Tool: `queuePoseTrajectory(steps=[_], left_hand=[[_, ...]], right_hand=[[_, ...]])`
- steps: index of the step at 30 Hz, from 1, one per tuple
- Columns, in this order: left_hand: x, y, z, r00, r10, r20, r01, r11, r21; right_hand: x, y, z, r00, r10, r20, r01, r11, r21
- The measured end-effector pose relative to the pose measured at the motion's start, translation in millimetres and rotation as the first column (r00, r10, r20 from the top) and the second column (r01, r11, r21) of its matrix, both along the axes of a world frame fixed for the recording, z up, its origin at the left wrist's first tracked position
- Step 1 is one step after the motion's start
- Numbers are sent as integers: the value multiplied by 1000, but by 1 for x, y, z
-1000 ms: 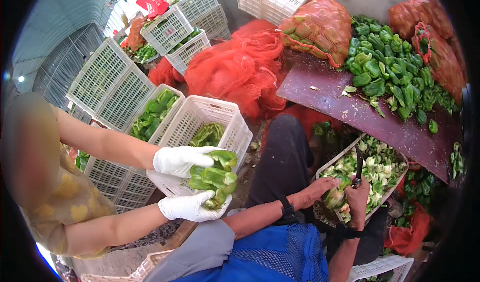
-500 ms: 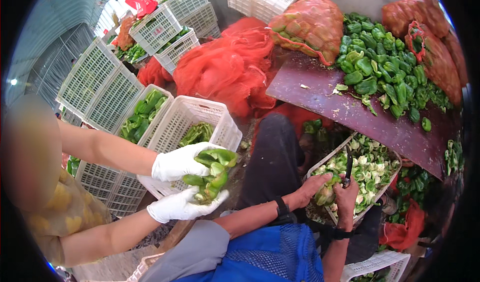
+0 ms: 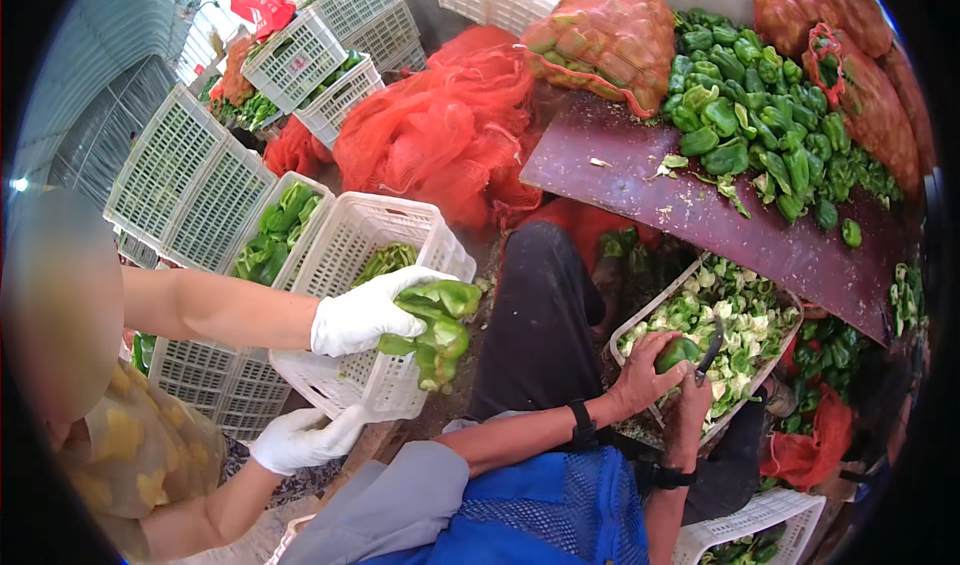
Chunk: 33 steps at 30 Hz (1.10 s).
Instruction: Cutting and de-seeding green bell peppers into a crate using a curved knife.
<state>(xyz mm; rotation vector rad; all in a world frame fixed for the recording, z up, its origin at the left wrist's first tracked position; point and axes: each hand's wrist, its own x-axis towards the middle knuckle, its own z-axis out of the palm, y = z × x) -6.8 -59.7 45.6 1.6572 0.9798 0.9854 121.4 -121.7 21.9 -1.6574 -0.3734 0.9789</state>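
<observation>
My left hand (image 3: 642, 377) is closed around a green bell pepper (image 3: 678, 353), above a pale crate (image 3: 614, 337) of cut pepper cores and scraps (image 3: 735, 310). Close beside it, my right hand (image 3: 688, 405) grips a small curved knife (image 3: 713, 343). The dark blade points up, next to the pepper; whether it touches the skin I cannot tell. Most of the knife's handle is hidden in my fingers. On my left, another person's gloved hand (image 3: 365, 317) holds several pieces of green pepper (image 3: 437, 330), and their other gloved hand (image 3: 305, 440) is lower down.
A white crate (image 3: 455, 250) with some peppers stands by the co-worker. Beyond my knees a dark red board (image 3: 600, 165) bears a heap of green peppers (image 3: 745, 100), with full mesh sacks (image 3: 605, 40) around it. Red netting (image 3: 435, 130) and stacked crates (image 3: 190, 175) lie farther off.
The co-worker's lower gloved hand has left the pepper pieces and dropped down and left. In my left hand the pepper now shows a smooth green side, and my knife's blade leans more to the right.
</observation>
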Motion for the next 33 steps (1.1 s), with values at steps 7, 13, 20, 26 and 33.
queuePoseTrajectory(steps=[7,13,20,26,33], left_hand=[[-8,1,16,993,-100,-56,113,938,326],[1,6,-2,974,-223,-30,223,940,258],[-26,5,14,977,-213,33,212,977,24],[-111,24,54,872,116,476,183,825,-535],[-209,12,47,433,467,771,136,812,-568]], right_hand=[[-4,-16,-22,725,81,-684,111,966,232],[8,-9,-26,656,170,-736,133,933,334],[26,7,18,989,59,-139,-81,985,-154],[-18,12,79,959,-21,284,-39,978,205],[-163,32,190,818,517,254,-574,698,427]])
